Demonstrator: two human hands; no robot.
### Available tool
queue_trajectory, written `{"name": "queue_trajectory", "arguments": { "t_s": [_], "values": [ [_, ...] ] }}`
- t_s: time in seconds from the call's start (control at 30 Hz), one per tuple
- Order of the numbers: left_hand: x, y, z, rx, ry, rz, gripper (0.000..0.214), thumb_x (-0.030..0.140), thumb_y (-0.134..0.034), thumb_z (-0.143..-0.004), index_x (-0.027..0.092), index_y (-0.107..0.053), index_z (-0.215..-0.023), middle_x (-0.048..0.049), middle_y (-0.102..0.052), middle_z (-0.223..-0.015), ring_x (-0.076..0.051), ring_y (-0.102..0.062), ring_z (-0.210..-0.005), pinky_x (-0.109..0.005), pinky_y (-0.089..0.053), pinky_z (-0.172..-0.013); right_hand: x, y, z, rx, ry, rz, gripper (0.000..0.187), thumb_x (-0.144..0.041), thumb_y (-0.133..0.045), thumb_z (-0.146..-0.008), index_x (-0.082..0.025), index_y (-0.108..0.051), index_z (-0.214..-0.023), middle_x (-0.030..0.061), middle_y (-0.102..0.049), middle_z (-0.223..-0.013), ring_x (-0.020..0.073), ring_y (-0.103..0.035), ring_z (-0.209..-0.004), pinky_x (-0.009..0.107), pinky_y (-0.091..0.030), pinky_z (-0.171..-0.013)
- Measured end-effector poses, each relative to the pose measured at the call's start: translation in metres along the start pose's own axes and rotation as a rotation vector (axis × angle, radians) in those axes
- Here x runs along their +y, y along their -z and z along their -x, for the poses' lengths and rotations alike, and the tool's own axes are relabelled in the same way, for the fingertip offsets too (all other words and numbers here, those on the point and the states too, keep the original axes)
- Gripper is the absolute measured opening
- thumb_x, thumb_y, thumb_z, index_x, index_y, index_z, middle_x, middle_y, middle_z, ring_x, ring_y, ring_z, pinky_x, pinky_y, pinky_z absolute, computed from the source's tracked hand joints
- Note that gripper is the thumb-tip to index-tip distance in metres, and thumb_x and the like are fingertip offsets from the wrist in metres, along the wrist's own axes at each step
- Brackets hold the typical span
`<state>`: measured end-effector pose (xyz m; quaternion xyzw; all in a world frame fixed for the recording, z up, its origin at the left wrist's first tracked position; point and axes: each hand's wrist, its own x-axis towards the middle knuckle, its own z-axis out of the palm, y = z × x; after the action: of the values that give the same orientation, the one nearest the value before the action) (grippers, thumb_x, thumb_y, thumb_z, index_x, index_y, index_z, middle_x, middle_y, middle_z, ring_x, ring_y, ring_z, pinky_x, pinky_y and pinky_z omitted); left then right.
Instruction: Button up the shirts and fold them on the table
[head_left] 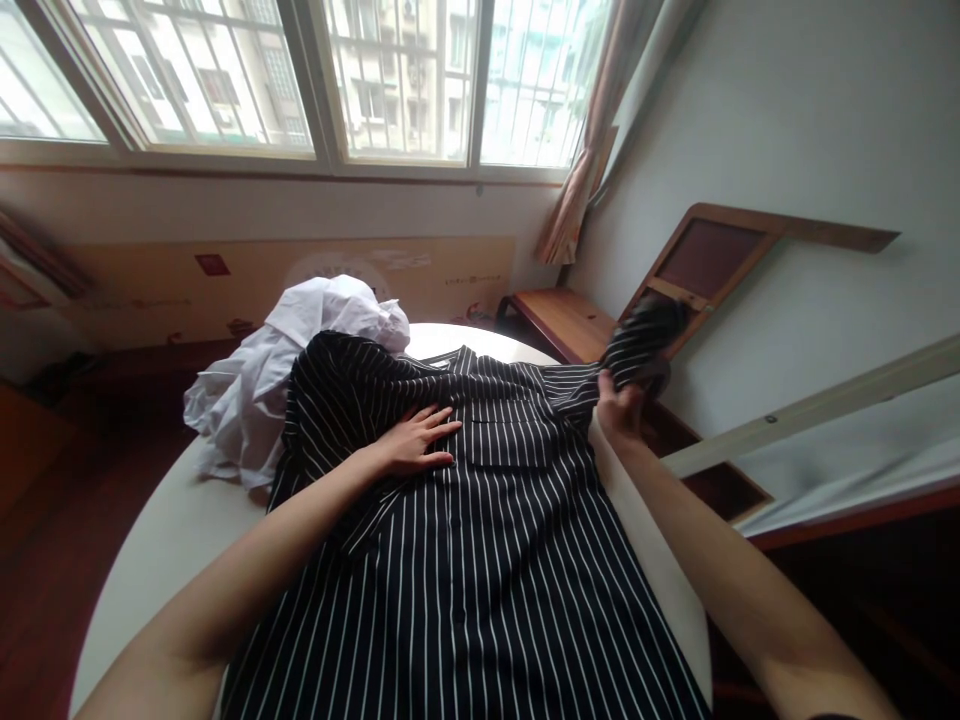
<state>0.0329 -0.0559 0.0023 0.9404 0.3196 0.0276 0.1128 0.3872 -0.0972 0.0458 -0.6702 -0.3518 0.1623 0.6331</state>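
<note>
A black shirt with white stripes (480,540) lies spread over a round white table (150,570), its collar toward the window. My left hand (418,438) rests flat on the shirt's chest, fingers spread, beside the chest pocket. At the shirt's right side, my right hand (621,408) is closed around a sleeve. The far part of that sleeve (637,335) is lifted off the table and blurred by motion. The other sleeve lies bunched on the left, partly behind my left forearm.
Crumpled white cloth (300,350) lies on the table's far left, touching the shirt. Behind the table are a low wooden bench (562,315) and a barred window (405,80). A wooden frame (705,260) leans at the right wall, near the lifted sleeve.
</note>
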Motion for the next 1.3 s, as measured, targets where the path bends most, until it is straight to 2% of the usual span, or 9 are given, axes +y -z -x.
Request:
{"name": "queue_trajectory", "arguments": {
  "t_s": [0.13,0.2,0.33,0.5,0.6,0.83,1.03,1.23,1.3],
  "values": [
    [-0.003,-0.003,-0.001,0.056,0.014,0.047,0.064,0.061,-0.042,-0.084,0.033,-0.034,-0.142,-0.0041,-0.026,-0.152,-0.027,-0.022,-0.140,-0.047,-0.023,-0.111,0.014,0.007,0.033,-0.722,0.385,0.390,0.031,-0.014,-0.052,-0.072,-0.022,-0.067,-0.099,0.0066,-0.065,-0.107,0.0218,-0.060,-0.100,0.036,-0.047,-0.091],
    [-0.003,-0.003,0.000,0.106,0.036,0.070,0.069,0.061,-0.046,-0.083,0.030,-0.032,-0.142,-0.0063,-0.029,-0.151,-0.027,-0.025,-0.139,-0.046,-0.026,-0.110,0.020,0.011,0.042,-0.930,0.568,0.529,0.048,-0.009,-0.047,-0.070,-0.024,-0.063,-0.113,0.0056,-0.062,-0.116,0.0216,-0.058,-0.104,0.038,-0.045,-0.094],
    [0.013,0.005,0.007,0.231,0.038,0.081,0.065,0.058,-0.050,-0.082,0.021,-0.044,-0.135,-0.0109,-0.046,-0.140,-0.027,-0.035,-0.131,-0.045,-0.029,-0.107,0.027,0.014,0.042,-0.948,0.755,0.648,0.055,-0.008,-0.048,-0.068,-0.021,-0.058,-0.120,0.0070,-0.063,-0.106,0.0223,-0.057,-0.097,0.039,-0.044,-0.092],
    [0.053,0.006,0.012,0.251,-0.152,0.022,0.067,0.061,-0.066,-0.068,0.027,-0.054,-0.125,-0.0090,-0.053,-0.128,-0.028,-0.045,-0.117,-0.046,-0.036,-0.097,0.028,0.016,0.031,-0.727,0.838,0.852,0.042,-0.005,-0.050,-0.065,-0.017,-0.064,-0.102,0.0112,-0.063,-0.094,0.0275,-0.054,-0.095,0.043,-0.040,-0.090],
    [0.068,0.000,0.006,0.268,-0.208,-0.019,0.030,0.044,-0.065,-0.078,0.027,-0.066,-0.103,-0.0060,-0.057,-0.122,-0.025,-0.048,-0.112,-0.043,-0.037,-0.094,0.028,0.020,0.023,-0.723,0.895,0.882,0.030,-0.005,-0.051,-0.065,-0.017,-0.064,-0.089,0.0112,-0.064,-0.092,0.0285,-0.053,-0.097,0.044,-0.037,-0.092],
    [0.081,0.021,0.017,0.574,-0.095,0.091,0.017,0.027,-0.049,-0.091,0.021,-0.064,-0.090,-0.0060,-0.061,-0.116,-0.021,-0.050,-0.111,-0.040,-0.041,-0.091,0.029,0.049,0.018,-0.594,0.593,0.845,0.020,-0.015,-0.050,-0.076,-0.018,-0.064,-0.089,0.0085,-0.067,-0.087,0.0212,-0.061,-0.078,0.030,-0.044,-0.074],
    [0.097,0.019,0.037,0.145,-0.452,0.007,0.012,0.024,-0.050,-0.090,0.020,-0.061,-0.091,-0.0034,-0.067,-0.102,-0.017,-0.058,-0.103,-0.034,-0.041,-0.092,-0.005,0.047,0.002,-0.961,0.177,0.654,0.038,-0.010,-0.069,-0.051,-0.022,-0.071,-0.088,0.0016,-0.069,-0.075,0.0179,-0.061,-0.066,0.024,-0.044,-0.056],
    [0.114,0.022,0.044,0.081,-0.482,0.071,0.009,0.020,-0.054,-0.085,0.020,-0.060,-0.090,-0.0044,-0.067,-0.101,-0.018,-0.058,-0.099,-0.034,-0.041,-0.092,-0.040,0.036,-0.028,-1.030,-0.062,0.427,0.062,-0.016,-0.080,-0.038,-0.015,-0.069,-0.098,0.0075,-0.070,-0.088,0.0203,-0.064,-0.075,0.026,-0.050,-0.059],
    [0.114,0.031,0.045,0.062,-0.494,0.138,0.010,0.030,-0.056,-0.084,0.021,-0.061,-0.088,-0.0027,-0.067,-0.100,-0.017,-0.059,-0.097,-0.033,-0.042,-0.090,-0.040,0.025,-0.032,-0.932,-0.048,0.396,0.064,-0.020,-0.083,-0.040,-0.015,-0.067,-0.102,0.0103,-0.069,-0.099,0.0228,-0.064,-0.084,0.031,-0.052,-0.068]
  ]
}}
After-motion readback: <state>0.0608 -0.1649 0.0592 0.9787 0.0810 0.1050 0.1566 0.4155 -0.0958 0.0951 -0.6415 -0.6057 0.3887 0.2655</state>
